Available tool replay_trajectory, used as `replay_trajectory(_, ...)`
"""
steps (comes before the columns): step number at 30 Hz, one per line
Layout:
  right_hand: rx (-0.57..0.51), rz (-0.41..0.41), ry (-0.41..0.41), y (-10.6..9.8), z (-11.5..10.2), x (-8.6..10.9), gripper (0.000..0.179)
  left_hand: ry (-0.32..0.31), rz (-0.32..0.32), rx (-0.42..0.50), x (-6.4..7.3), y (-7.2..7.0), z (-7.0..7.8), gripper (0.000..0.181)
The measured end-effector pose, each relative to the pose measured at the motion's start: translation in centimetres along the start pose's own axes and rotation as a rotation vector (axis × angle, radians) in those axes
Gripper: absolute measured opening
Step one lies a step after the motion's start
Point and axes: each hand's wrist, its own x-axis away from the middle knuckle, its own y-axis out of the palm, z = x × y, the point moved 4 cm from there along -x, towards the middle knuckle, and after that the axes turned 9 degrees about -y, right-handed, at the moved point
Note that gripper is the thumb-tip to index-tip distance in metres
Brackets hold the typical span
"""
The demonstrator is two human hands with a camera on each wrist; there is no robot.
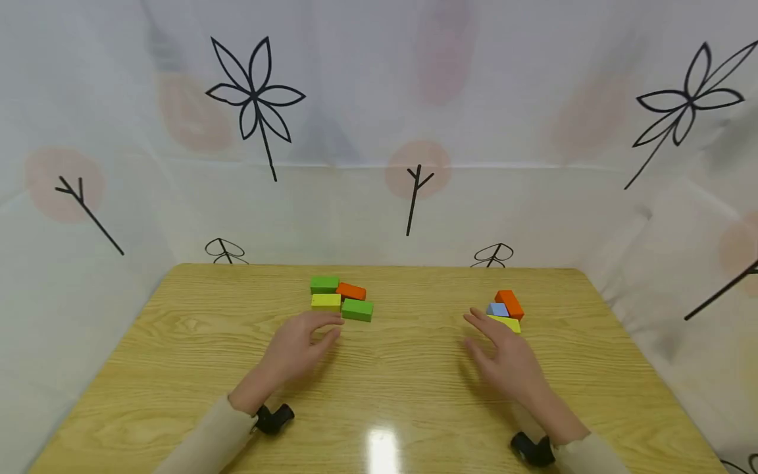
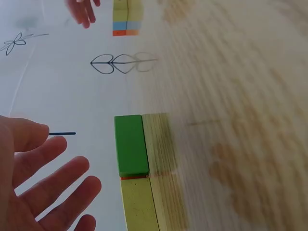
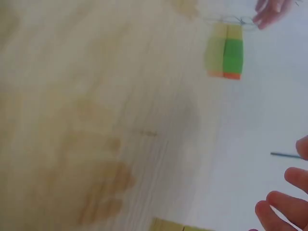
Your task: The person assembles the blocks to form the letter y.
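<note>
My left hand hovers just in front of the left group of blocks, its fingers loosely extended and holding nothing. That group has a green block at the back, an orange block beside it, a yellow block and a second green block nearer me. On the other side, my right hand is over the near edge of a yellow block, partly covering it, with nothing in its fingers. Behind that lie a blue block and an orange block, close together.
The blocks lie on a wood-grain table with a glossy surface that reflects them. A pale patterned cloth hangs behind the far edge and along both sides. Each wrist carries a black camera.
</note>
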Motion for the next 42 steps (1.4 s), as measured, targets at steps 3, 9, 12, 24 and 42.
replay_trajectory(3,-0.041,0.047,0.028,-0.2,0.7,-0.1,0.040,-0.033,-0.013,0.049,-0.4,0.1,-0.3,0.019)
replay_trajectory(9,-0.099,0.105,0.075,-0.8,2.5,-0.2,0.037,-0.093,-0.022,0.128,-2.1,0.7,-1.1,0.016)
replay_trajectory(12,-0.114,0.109,0.096,-0.9,3.5,-0.2,0.037,-0.095,-0.016,0.157,-3.4,1.1,-1.5,0.014)
replay_trajectory(24,-0.093,0.081,0.204,-1.5,6.1,0.2,0.034,-0.077,-0.072,0.137,-6.7,2.4,-2.3,0.016)
replay_trajectory(42,-0.105,-0.027,0.285,-1.8,7.8,0.6,0.027,-0.094,-0.175,0.051,-8.1,3.9,-2.8,0.017)
